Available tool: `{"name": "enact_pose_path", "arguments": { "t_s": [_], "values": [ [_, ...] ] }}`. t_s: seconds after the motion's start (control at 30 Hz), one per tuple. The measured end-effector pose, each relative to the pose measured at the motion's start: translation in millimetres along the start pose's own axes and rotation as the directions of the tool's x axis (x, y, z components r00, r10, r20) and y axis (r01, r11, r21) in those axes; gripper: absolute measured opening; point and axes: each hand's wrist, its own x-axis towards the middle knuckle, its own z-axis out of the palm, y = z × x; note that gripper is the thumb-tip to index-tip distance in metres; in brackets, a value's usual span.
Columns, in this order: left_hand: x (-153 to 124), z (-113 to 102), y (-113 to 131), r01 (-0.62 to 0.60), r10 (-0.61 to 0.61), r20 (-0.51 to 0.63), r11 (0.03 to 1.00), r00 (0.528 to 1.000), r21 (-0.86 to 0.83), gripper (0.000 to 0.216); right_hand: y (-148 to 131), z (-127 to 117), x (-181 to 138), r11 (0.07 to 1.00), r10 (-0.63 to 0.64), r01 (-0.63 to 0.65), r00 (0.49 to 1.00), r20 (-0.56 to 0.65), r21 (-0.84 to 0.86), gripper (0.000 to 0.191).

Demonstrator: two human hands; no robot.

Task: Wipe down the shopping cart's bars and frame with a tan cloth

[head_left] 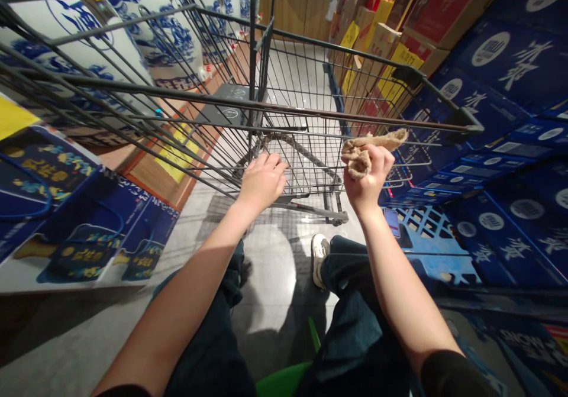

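In front of me stands a dark wire shopping cart [302, 110]. My left hand [264, 178] is at the near side of its basket, fingers curled over the thin wires. What lies under those fingers is partly hidden. A crumpled brown cloth [377, 142] is bunched in my right hand [370, 178], with one folded end sticking out to the right and another below the fingers. That hand is closed around it, just below the cart's near rail, beside the wires.
Large blue-and-white jars [160, 42] line a wooden ledge on the left, above blue printed boxes [89, 225]. Stacked blue cartons [501, 65] rise on the right, near a light blue plastic crate [444, 261]. Beneath me is a green seat [284, 380].
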Motion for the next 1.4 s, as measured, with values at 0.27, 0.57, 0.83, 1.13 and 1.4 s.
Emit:
{"name": "enact_pose_path", "arguments": {
  "t_s": [0.27, 0.57, 0.83, 1.13, 1.4],
  "values": [
    [2.8, 4.5, -1.6, -0.018, 0.018, -0.021, 1.0, 1.0, 0.004, 0.032, 3.5, -4.0, -11.2, 0.999, 0.032, -0.031, 0.997, 0.072, -0.014, 0.011],
    [2.7, 4.6, -2.4, -0.003, 0.004, -0.003, 1.0, 1.0, 0.02, 0.031, 14.1, -2.1, -9.2, 0.999, 0.036, -0.037, 0.997, 0.069, 0.015, 0.014],
    [3.4, -0.5, -2.7, 0.027, -0.027, 0.028, 1.0, 0.999, 0.012, 0.032, 10.7, -5.6, -9.4, 0.998, -0.018, 0.017, 1.0, 0.025, 0.055, 0.008],
    [-0.4, -3.3, -6.3, 0.025, -0.025, -0.001, 0.998, 1.0, 0.058, 0.033, 7.4, -0.9, -7.4, 0.996, 0.041, -0.042, 0.999, 0.017, 0.075, 0.01],
    [-4.5, -4.1, 2.2, 0.083, -0.074, -0.085, 0.991, 0.994, 0.103, 0.039, -6.5, -0.8, -16.5, 0.993, 0.062, -0.057, 0.997, -0.039, 0.105, 0.006]
  ]
}}
